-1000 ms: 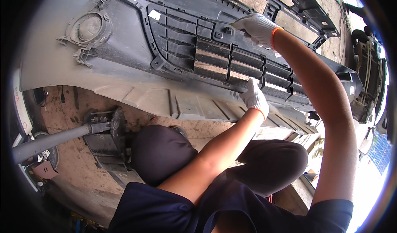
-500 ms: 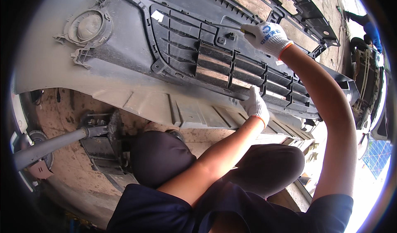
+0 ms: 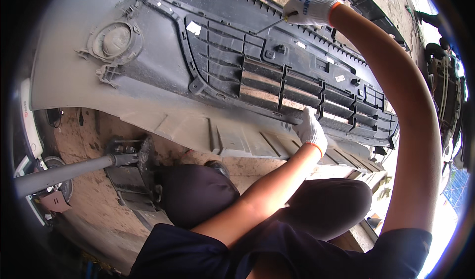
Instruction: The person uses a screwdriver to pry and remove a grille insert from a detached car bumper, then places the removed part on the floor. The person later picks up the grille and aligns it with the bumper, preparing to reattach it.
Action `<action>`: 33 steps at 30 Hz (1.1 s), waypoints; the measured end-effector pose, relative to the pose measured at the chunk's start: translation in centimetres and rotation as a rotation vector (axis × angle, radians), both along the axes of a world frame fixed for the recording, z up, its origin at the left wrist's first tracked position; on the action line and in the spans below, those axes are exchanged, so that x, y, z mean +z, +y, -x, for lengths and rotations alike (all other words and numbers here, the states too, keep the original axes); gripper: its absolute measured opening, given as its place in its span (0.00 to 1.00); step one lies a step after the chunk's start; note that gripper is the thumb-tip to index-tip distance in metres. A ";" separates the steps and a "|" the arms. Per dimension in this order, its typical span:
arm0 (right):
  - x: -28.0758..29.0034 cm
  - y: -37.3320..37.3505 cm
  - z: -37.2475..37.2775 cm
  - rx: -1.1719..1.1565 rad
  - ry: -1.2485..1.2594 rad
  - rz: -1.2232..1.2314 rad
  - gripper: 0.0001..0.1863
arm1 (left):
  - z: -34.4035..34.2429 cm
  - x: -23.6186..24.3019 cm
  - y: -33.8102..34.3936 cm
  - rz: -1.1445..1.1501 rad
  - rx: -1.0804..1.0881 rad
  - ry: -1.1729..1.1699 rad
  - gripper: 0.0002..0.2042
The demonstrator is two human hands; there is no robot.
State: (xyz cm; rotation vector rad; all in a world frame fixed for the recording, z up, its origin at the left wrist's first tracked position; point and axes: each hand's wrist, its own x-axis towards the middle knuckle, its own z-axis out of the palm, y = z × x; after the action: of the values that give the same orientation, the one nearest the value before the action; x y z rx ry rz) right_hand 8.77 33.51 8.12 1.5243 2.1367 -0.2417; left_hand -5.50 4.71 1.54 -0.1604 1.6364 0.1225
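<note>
We crouch over a grey car bumper (image 3: 163, 81) lying inner side up on the ground, our knees just below its lower edge. Our left hand (image 3: 310, 130) rests flat and open — holding nothing — on the grille (image 3: 297, 88), while our right hand (image 3: 309, 5) is closed round a thin screwdriver (image 3: 273, 24) — its tip against the bumper's upper edge.

Matt dusty grey plastic bumper (image 3: 163, 105), glossy chrome grille strips (image 3: 257, 83), white knitted cloth gloves (image 3: 310, 130)

bumper (image 3: 74, 71) ends cropped (both sides), tool tip unclear
</note>
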 end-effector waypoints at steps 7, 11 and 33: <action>-0.3 3.6 -2.2 -0.284 0.024 0.069 0.28 | -0.2 -0.1 -0.3 -0.041 0.084 -0.024 0.55; 0.3 4.3 -2.3 -0.346 0.025 0.068 0.30 | -0.2 0.0 -0.4 -0.067 0.134 -0.008 0.55; -0.1 2.5 0.9 -1.025 0.263 -0.499 0.25 | -0.4 -4.9 -1.6 -0.092 0.378 -0.641 0.49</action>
State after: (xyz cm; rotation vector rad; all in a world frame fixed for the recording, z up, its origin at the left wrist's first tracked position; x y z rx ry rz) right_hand 7.88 35.98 8.06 2.9298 1.4255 -0.2613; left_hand -5.11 3.14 -3.35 -0.3947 0.9467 0.3923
